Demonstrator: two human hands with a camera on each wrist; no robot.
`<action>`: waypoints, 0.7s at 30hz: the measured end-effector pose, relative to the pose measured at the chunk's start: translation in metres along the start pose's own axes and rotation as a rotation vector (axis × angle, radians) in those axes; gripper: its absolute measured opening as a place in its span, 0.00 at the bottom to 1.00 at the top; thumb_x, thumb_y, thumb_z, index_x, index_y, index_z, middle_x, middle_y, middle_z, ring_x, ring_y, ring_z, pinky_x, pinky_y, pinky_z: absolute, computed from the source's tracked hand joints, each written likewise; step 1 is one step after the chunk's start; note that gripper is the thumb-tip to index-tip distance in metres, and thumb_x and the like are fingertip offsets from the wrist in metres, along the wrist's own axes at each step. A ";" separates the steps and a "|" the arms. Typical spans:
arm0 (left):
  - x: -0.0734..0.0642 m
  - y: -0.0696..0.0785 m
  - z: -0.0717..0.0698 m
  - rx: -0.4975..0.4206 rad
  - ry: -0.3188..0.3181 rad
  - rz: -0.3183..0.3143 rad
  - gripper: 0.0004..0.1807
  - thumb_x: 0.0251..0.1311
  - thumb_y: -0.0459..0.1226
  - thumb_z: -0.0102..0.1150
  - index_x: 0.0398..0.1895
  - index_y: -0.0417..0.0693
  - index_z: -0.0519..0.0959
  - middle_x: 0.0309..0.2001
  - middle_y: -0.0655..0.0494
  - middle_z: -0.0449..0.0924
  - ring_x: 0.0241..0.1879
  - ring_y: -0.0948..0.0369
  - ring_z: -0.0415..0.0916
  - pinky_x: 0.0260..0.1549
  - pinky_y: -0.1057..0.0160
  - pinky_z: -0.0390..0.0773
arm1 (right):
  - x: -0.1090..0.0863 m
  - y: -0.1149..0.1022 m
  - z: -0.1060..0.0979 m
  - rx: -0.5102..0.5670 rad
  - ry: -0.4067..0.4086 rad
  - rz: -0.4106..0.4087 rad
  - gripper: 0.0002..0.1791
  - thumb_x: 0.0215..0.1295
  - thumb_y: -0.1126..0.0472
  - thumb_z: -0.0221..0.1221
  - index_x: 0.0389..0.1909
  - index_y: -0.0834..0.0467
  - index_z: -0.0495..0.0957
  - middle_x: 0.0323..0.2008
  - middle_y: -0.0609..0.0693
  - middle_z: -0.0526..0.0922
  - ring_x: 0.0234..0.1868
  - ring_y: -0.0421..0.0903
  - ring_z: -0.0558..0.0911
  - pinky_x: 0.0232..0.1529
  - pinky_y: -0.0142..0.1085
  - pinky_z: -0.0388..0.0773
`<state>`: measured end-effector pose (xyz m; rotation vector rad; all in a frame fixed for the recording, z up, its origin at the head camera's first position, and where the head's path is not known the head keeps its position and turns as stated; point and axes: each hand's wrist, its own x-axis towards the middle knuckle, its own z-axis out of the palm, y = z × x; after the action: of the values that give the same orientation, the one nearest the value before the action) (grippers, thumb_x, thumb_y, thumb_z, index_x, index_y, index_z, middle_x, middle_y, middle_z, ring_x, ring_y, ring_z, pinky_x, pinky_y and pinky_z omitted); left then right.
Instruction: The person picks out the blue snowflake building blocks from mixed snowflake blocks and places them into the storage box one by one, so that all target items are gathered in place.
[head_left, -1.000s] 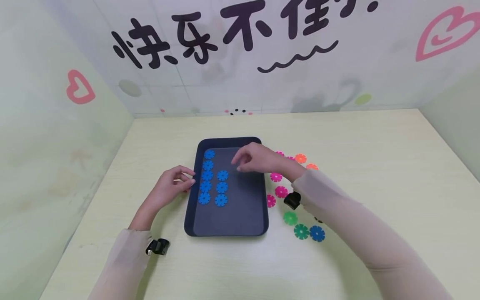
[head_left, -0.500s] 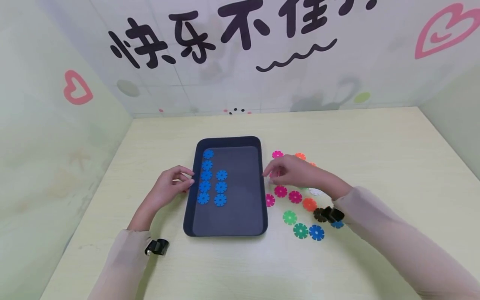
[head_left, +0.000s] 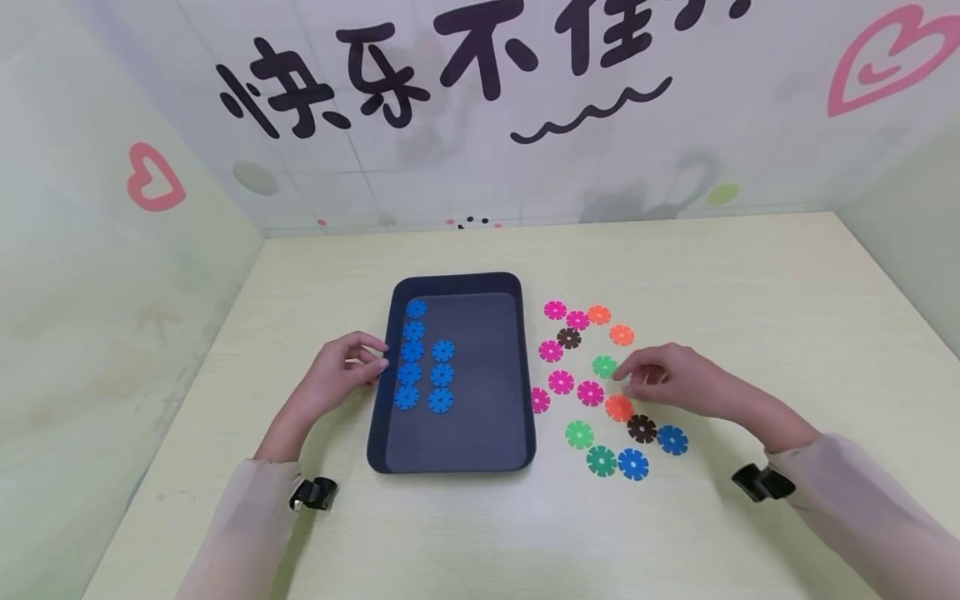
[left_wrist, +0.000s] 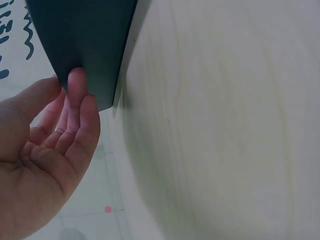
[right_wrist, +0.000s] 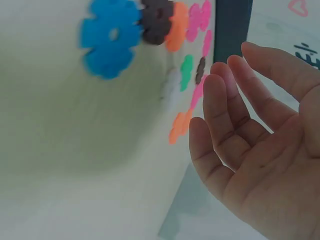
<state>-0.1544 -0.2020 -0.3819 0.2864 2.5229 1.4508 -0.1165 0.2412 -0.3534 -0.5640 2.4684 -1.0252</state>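
Observation:
My left hand rests at the left side of a dark tray. In the left wrist view, fingertips of that hand touch the tray's outer wall. Inside the tray, blue notched plastic discs form a longer left column and a shorter one of 3. To the right of the tray, my right hand hovers over loose discs with bent fingers and nothing in its grasp. Its fingertips are close to a light green disc. A white disc shows in the right wrist view, hidden under that hand from above.
Pink discs, orange discs, brown discs, green discs and blue discs lie scattered on the pale table beside the tray. A printed wall stands behind the table.
My right hand has moved from above the tray rightward, out over the loose discs, uncovering several of them. My left hand and the discs in the tray have stayed in place.

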 end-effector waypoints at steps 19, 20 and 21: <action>0.001 0.000 0.000 -0.007 -0.004 -0.008 0.13 0.61 0.30 0.55 0.47 0.32 0.72 0.30 0.44 0.79 0.27 0.54 0.78 0.31 0.59 0.80 | -0.044 0.039 0.006 0.048 -0.008 0.041 0.14 0.58 0.62 0.61 0.43 0.64 0.78 0.30 0.46 0.76 0.29 0.39 0.73 0.30 0.29 0.75; 0.000 0.000 0.000 -0.008 -0.005 -0.010 0.13 0.61 0.30 0.55 0.47 0.32 0.72 0.30 0.44 0.78 0.27 0.53 0.78 0.31 0.59 0.80 | -0.046 0.040 0.007 0.051 -0.005 0.038 0.14 0.58 0.62 0.61 0.44 0.64 0.78 0.30 0.46 0.76 0.29 0.38 0.73 0.30 0.29 0.75; 0.000 0.001 0.000 -0.007 -0.006 -0.011 0.13 0.61 0.31 0.55 0.47 0.32 0.72 0.29 0.44 0.78 0.27 0.53 0.78 0.31 0.59 0.80 | -0.047 0.041 0.008 0.054 0.001 0.032 0.14 0.58 0.62 0.62 0.44 0.64 0.78 0.31 0.47 0.75 0.30 0.38 0.73 0.30 0.29 0.75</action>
<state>-0.1546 -0.2020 -0.3812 0.2748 2.5107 1.4525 -0.0819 0.2871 -0.3790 -0.5057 2.4345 -1.0765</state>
